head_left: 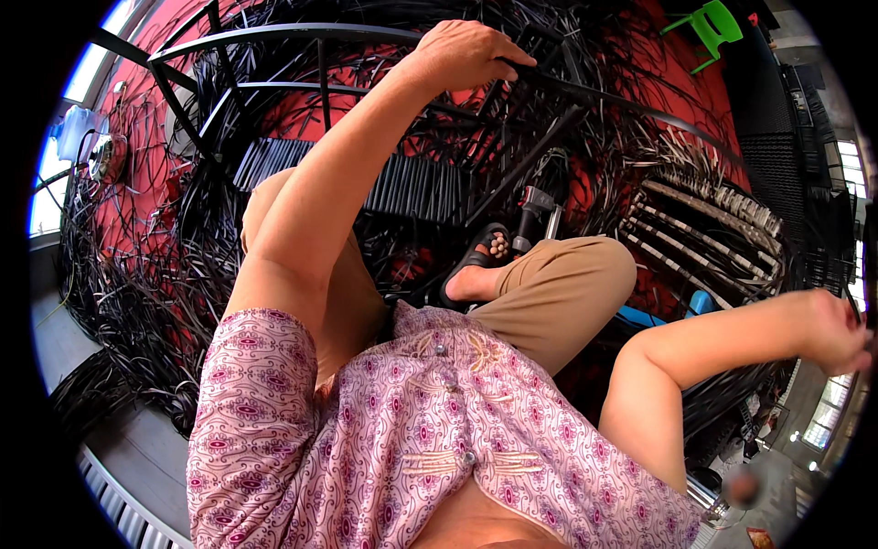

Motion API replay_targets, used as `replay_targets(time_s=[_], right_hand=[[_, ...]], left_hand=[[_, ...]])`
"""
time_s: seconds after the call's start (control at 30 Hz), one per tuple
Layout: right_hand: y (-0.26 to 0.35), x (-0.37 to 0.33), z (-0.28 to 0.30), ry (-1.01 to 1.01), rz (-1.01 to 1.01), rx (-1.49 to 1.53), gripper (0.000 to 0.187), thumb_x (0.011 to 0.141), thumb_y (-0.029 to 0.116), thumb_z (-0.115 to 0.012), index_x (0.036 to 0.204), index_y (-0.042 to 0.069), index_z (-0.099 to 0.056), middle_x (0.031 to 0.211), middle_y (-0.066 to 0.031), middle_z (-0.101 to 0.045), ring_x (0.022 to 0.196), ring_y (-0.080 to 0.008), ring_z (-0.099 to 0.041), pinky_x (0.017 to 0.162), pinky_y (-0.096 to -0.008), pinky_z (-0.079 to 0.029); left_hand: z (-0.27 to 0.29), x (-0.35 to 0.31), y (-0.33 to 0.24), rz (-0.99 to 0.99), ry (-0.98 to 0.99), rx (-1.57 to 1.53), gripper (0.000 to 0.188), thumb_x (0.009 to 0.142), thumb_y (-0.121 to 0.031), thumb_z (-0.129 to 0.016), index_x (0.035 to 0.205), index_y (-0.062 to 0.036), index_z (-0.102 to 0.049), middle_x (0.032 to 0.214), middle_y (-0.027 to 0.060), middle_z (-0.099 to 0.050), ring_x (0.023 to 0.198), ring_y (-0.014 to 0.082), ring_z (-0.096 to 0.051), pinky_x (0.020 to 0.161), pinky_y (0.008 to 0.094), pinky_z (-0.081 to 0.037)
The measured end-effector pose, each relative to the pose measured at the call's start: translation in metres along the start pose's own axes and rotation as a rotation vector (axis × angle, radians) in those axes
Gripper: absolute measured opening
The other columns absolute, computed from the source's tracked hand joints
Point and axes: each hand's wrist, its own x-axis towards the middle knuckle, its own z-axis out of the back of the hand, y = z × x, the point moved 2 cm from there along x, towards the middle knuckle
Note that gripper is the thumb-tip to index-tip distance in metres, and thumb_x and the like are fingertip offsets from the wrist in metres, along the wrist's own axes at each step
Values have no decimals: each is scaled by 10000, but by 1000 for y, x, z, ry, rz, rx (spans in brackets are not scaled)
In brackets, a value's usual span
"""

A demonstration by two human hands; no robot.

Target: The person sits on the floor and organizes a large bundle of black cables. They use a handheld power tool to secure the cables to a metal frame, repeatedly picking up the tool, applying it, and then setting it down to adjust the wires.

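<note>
Left hand (466,53): reaches to the far side, palm down, fingers curled onto a black strand (585,91) where it crosses the black metal frame (274,35); closed on the strand.
Right hand (837,331): stretched out to the far right edge, fingers bent toward a dark strand end; the fisheye rim blurs it, so I cannot tell whether it grips.
Black strand: runs from the left hand down to the right, over the frame's curved bar.
Metal frame: curved black bars, far and left of centre, standing over the red floor (137,137).
Loose strips (137,274): a black tangle spread across the floor on the left and far side.
Woven panel (412,188): dark ribbed stretch just beyond the knees.
Sandalled foot (476,270): centre, resting near the panel.
Green chair (713,27): far right, well apart.
</note>
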Motion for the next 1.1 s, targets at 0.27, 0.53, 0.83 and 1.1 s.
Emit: replay_targets(time_s=[0.27, 0.53, 0.83, 1.1], right_hand=[[-34, -189, 99, 1500, -1209, -1155, 444, 920, 424, -629, 1176, 65, -683, 740, -66, -687, 540, -105, -588, 480, -244, -425], [12, -342, 25, 1429, -1272, -391, 446, 960, 396, -605, 1138, -4, -686, 894, -60, -717, 633, -100, -614, 612, -236, -464], [29, -399, 26, 830, -1675, -85, 222, 975, 243, -628, 1009, 30, -683, 666, 15, -576, 481, -23, -424, 416, -175, -316], [15, -426, 34, 849, -1569, -76, 212, 992, 227, -599, 960, 30, -670, 620, -2, -556, 462, -36, -431, 419, -203, -329]], left_hand=[[-9, -1, 8, -141, -91, 59, 325, 889, -349, -640, 1204, -297, -707, 987, -6, -712, 824, 236, -671, 711, 370, -510], [-7, -1, 6, -172, -91, 49, 316, 888, -325, -636, 1191, -282, -713, 921, 11, -687, 827, 260, -663, 721, 377, -509], [-6, -3, 4, -89, -48, 39, 363, 849, -256, -678, 1210, -220, -697, 1079, 30, -726, 935, 258, -694, 812, 368, -545], [4, -3, 3, -151, -35, -2, 335, 851, -281, -670, 1132, -102, -704, 1065, 70, -724, 939, 275, -689, 848, 369, -537]])
